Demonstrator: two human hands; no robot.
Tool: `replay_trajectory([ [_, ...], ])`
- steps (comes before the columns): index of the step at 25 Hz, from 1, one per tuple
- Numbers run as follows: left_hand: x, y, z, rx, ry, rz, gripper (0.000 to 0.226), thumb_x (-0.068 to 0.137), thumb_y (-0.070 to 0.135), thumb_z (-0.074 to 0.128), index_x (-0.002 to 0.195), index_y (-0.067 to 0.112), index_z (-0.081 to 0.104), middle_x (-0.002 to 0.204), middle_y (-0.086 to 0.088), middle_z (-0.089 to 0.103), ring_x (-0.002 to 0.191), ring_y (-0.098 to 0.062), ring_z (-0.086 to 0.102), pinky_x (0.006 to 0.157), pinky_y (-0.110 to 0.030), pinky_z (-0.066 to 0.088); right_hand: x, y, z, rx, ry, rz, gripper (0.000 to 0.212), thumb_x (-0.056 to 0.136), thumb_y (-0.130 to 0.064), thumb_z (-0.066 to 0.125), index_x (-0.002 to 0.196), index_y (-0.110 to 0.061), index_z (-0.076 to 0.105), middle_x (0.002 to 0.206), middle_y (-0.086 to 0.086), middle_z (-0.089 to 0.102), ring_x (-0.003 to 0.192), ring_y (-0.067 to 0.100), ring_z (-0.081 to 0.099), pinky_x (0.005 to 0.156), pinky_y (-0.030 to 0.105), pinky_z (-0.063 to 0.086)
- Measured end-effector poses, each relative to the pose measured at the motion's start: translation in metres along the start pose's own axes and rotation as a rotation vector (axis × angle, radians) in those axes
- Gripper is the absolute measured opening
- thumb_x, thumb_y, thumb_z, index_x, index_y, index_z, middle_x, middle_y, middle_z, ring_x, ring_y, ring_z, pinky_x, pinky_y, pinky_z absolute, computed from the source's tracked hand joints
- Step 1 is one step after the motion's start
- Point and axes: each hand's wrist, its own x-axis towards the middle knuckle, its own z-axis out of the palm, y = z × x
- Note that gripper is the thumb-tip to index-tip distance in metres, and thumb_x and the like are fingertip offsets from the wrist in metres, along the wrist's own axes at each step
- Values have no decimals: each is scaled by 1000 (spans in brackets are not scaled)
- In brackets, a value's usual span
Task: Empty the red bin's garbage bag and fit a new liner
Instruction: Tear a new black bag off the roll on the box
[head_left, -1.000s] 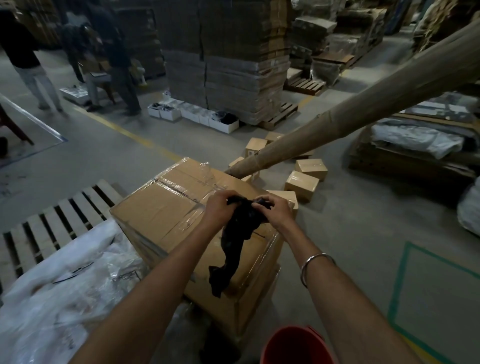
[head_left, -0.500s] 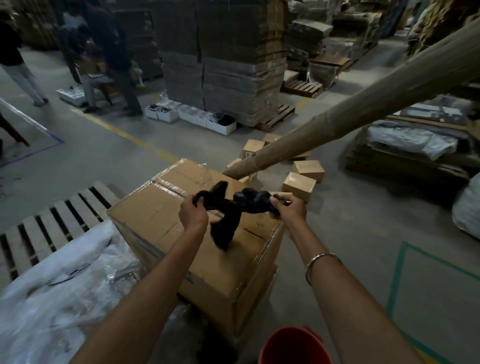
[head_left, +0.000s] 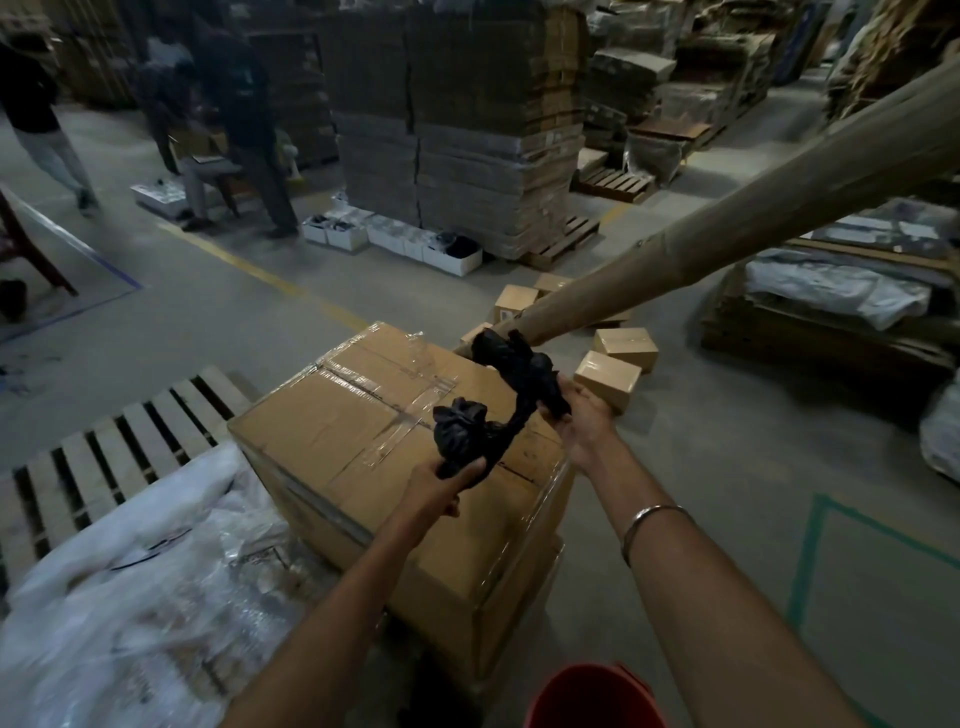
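A crumpled black garbage bag (head_left: 506, 400) is stretched between both my hands above a big taped cardboard box (head_left: 363, 431). My left hand (head_left: 441, 483) grips its lower bunched end. My right hand (head_left: 576, 415), with a metal bangle on the wrist, holds the upper end, which bulges past my fingers. The red bin (head_left: 592, 696) shows only as a rim at the bottom edge, below my right forearm.
A long cardboard tube (head_left: 727, 228) slants from the upper right down to the box. Small cartons (head_left: 623, 345) lie on the floor beyond. A wooden pallet (head_left: 104, 457) and clear plastic sheeting (head_left: 130, 597) are at left. Several people (head_left: 228, 119) stand far left near stacked cardboard (head_left: 457, 130).
The bag went from a bunch hanging between close hands to being pulled out lengthwise. My right hand moved up and right, my left hand dropped lower and nearer.
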Motion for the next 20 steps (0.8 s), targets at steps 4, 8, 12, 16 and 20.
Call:
replay_trajectory([
  [4,20,12,-11,-45,12,-204,44,96,33,59,125,0,58,81,-10,65,57,-18,63,56,-29,58,-15,-17,-13,-266,-300,162,40,95,-24,62,130,-4,61,115,14,66,88,20,65,65,24,56],
  [8,46,62,-31,-440,67,-182,41,105,27,41,136,1,49,101,-16,67,76,-23,68,73,-37,56,-20,-20,-29,-742,-340,345,28,96,-17,60,122,-8,66,99,5,73,86,17,67,64,26,56],
  [12,55,99,-49,-746,-175,26,39,103,27,41,138,14,53,129,-9,64,118,-24,57,100,-38,47,-11,-6,-34,-909,-34,269,22,93,-8,63,115,-9,60,102,12,63,80,21,63,54,28,54],
  [16,59,58,-51,-514,-211,-126,50,100,24,45,147,7,42,150,-15,45,138,-31,44,118,-46,32,9,-1,-26,-609,185,35,11,90,-7,69,99,-8,63,105,18,63,81,30,65,43,26,55],
  [20,31,16,-36,-34,-428,-422,56,76,40,74,119,5,66,104,-12,72,92,-23,69,88,-37,53,20,-10,-9,-313,128,37,7,95,-13,64,98,-7,61,97,14,63,77,23,63,46,23,54],
])
